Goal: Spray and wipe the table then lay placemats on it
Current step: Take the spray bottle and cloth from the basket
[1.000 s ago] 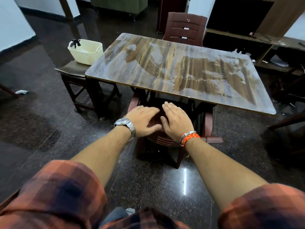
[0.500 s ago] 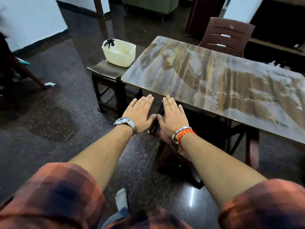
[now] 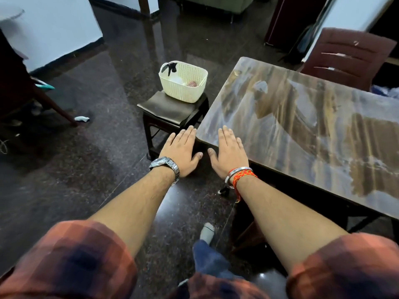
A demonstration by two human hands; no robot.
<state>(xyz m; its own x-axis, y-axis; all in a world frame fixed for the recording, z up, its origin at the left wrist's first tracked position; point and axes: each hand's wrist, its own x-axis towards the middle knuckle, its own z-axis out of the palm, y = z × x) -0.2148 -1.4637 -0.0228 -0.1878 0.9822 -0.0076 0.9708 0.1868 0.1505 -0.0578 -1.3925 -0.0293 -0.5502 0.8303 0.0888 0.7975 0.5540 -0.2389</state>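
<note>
Fingers (image 3: 186, 134) of both hands spread flat and empty, spray bottle (image 3: 170, 67) untouched in basket (image 3: 183, 87) at 11 o'clock, smeared table (image 3: 302, 126) unwiped.

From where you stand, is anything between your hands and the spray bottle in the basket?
Nothing visible. Both hands, left and right, are empty, and only bare stool top lies before the basket holding the spray bottle.

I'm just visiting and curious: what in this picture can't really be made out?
- Basket contents, head view: its wall hides all but a black spray nozzle and a reddish bit.
- Table right end: cut off by the frame edge.
- Placemats: none in view.
- Left hand and right hand: palms face down, undersides hidden.
</note>
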